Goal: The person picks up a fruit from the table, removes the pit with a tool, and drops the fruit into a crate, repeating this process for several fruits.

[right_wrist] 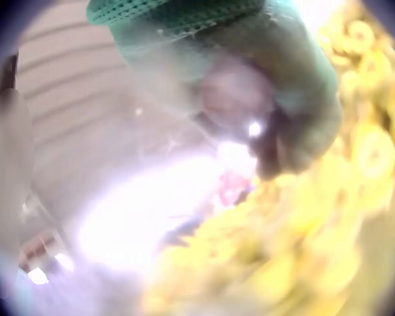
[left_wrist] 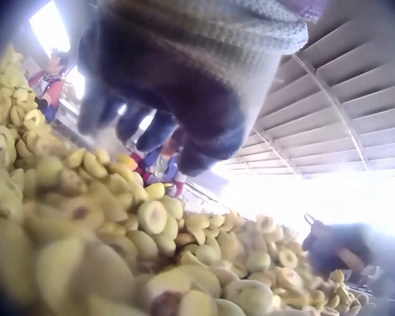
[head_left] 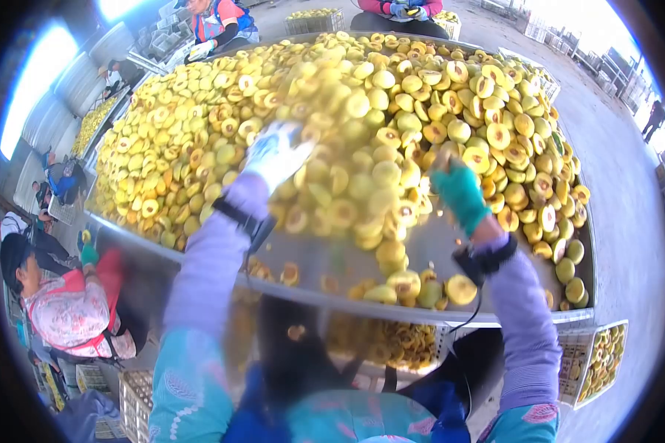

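Observation:
A huge heap of halved yellow fruit (head_left: 391,96) covers a big metal table (head_left: 332,255). My left hand (head_left: 273,151), in a pale knit glove, lies on the heap's near slope. In the left wrist view the left hand (left_wrist: 184,85) hangs over the fruit (left_wrist: 151,217), its fingers (left_wrist: 105,105) loosely bent and holding nothing. My right hand (head_left: 458,192), in a teal glove, is dug into the heap's near edge. The right wrist view shows the right hand (right_wrist: 276,85) blurred beside the fruit (right_wrist: 342,197), so its hold is unclear. Fruit between my hands is blurred with motion.
Loose halves lie by the table's near rim (head_left: 310,297). A crate of fruit (head_left: 391,343) sits below it, and another crate (head_left: 598,362) stands at lower right. A person (head_left: 66,303) works at the left; others (head_left: 218,22) stand along the far side.

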The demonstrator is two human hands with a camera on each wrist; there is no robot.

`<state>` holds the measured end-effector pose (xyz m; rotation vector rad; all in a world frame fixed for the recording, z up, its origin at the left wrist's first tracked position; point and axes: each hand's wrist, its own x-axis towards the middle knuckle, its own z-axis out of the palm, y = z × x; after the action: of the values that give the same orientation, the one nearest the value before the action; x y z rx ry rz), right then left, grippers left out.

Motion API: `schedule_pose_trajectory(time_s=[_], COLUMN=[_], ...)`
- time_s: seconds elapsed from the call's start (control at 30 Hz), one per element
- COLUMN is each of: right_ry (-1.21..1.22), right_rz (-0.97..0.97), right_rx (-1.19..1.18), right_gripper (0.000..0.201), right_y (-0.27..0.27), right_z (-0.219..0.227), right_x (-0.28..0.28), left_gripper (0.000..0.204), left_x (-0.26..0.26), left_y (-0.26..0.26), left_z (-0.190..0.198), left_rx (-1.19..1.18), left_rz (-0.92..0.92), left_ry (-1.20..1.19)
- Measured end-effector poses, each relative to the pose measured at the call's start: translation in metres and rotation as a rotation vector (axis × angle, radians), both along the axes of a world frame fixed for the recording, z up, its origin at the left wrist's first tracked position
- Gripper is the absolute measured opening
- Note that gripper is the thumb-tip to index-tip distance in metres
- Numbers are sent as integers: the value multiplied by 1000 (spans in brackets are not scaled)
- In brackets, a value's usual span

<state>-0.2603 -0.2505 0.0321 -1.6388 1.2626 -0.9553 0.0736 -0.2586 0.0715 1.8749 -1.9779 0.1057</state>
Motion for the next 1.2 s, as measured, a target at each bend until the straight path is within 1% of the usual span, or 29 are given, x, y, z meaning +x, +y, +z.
schedule_pose_trajectory(time_s=[0.03, 0.07, 0.1, 0.13, 0.17, 0.2, 0.23, 0.3, 0.37, 0.4, 0.43, 0.47, 0.5, 0.53, 0.57, 0.63, 0.67, 0.77, 0.8, 0.87, 0.9, 0.93, 0.97, 1.03, 1.07, 1.17, 1.2], right_ry=[259, 487, 468, 561, 653, 689, 724, 772, 764, 760, 771, 779, 787, 816, 845, 917, 863, 841, 863, 881, 886, 824, 770, 663, 714, 859, 848], right_rz=[-75, -208, -246, -226, -203, -198, -195, -146, -153, -163, -181, -191, -192, -158, -129, -67, -52, 23, 18, 97, 140, 81, 100, 125, 101, 28, 77], right_rx=[-276, -521, -476, -465, -446, -382, -318, -189, -253, -295, -289, -292, -292, -281, -273, -257, -261, -106, -165, -190, -209, -156, -122, -62, -133, -350, -351], right_gripper=[27, 34, 37, 39, 42, 44, 46, 49, 50, 51, 50, 50, 49, 49, 49, 48, 47, 46, 44, 45, 45, 47, 46, 46, 44, 37, 32], right_y=[-46, -92, -130, -166, -197, -228, -253, -279, -301, -309, -316, -323, -320, -312, -301, -274, -273, -225, -211, -182, -167, -154, -139, -104, -89, -48, -48], right_z=[1, 2, 4, 7, 7, 5, 1, -6, -31, -38, -43, -45, -44, -44, -43, -35, -46, -30, -32, -31, -28, -34, -40, -35, -32, -22, -13], right_x=[-5, -10, -9, -5, 1, 8, 15, 30, 35, 36, 35, 40, 50, 58, 65, 75, 78, 82, 84, 81, 83, 87, 88, 88, 87, 90, 82], left_gripper=[55, 57, 60, 62, 73, 73, 74, 64, 56, 53, 50, 48, 46, 49, 49, 50, 55, 57, 60, 60, 61, 62, 62, 61, 63, 67, 66], left_x=[-5, -11, -30, -35, -45, -45, -53, -54, -40, -42, -46, -58, -59, -48, -47, -64, -58, -41, -39, -41, -41, -34, -26, -26, -27, -20, -4], left_y=[-42, -84, -109, -146, -175, -210, -237, -286, -330, -334, -336, -314, -298, -303, -295, -258, -256, -235, -211, -173, -148, -142, -137, -106, -94, -45, -41], left_z=[-8, -11, -1, -7, -5, -18, -18, -32, -70, -74, -76, -51, -38, -50, -48, -36, -50, -84, -84, -76, -64, -80, -93, -86, -81, -42, -45], left_rx=[-88, -45, 10, -26, 84, 21, 71, 377, 315, 315, 311, 352, 402, 356, 397, 475, 443, 519, 420, 544, 604, 587, 598, 607, 628, 527, 360], left_rz=[-57, -40, 0, -47, -8, -40, -33, -7, -20, -58, -96, -151, -202, -246, -177, -43, -117, -119, -185, -171, -157, -140, -147, -167, -143, -191, -258], left_ry=[-73, -79, -82, -88, -140, -217, -273, -285, -546, -628, -709, -742, -773, -711, -615, -407, -398, -292, -254, -300, -325, -249, -257, -273, -327, -223, -239])
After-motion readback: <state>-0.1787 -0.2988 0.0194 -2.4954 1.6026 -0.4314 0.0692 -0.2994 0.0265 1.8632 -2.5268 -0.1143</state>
